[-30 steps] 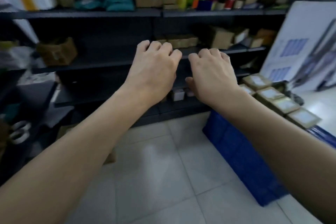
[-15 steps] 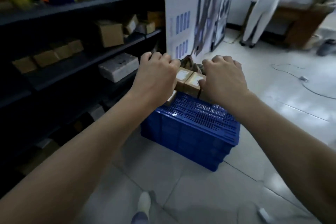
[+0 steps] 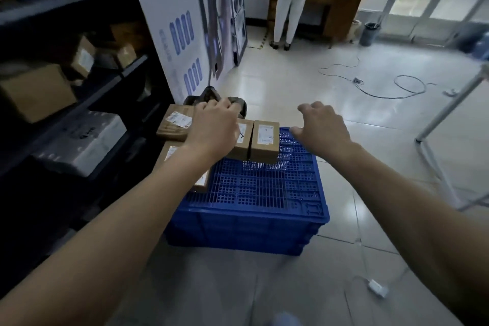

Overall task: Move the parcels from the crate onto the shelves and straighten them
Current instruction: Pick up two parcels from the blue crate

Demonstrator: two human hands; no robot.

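Note:
A blue plastic crate (image 3: 259,193) stands on the tiled floor beside the dark shelves (image 3: 105,92). Several brown parcels with white labels lie on its grid top. Two stand side by side at the far edge, the right one (image 3: 265,140) in plain sight. My left hand (image 3: 214,127) hangs over the left one (image 3: 242,145) with fingers curled down; I cannot see whether it grips. A flat parcel (image 3: 174,122) lies left of that hand, and another (image 3: 169,152) is partly under my forearm. My right hand (image 3: 322,130) hovers over the crate's far right corner, fingers apart and holding nothing.
The shelves hold a white wrapped parcel (image 3: 82,140) and cardboard boxes (image 3: 34,92). A large printed board (image 3: 180,21) leans behind the crate, with a dark bag (image 3: 211,95) at its foot. Cables (image 3: 383,85), a white adapter (image 3: 377,287) and a metal stand leg (image 3: 449,111) are on the right. A person (image 3: 291,0) stands at a wooden desk.
My view has swung right, from the shelves to the crate. Both hands have come down over the parcels on it, and my right hand has spread its fingers.

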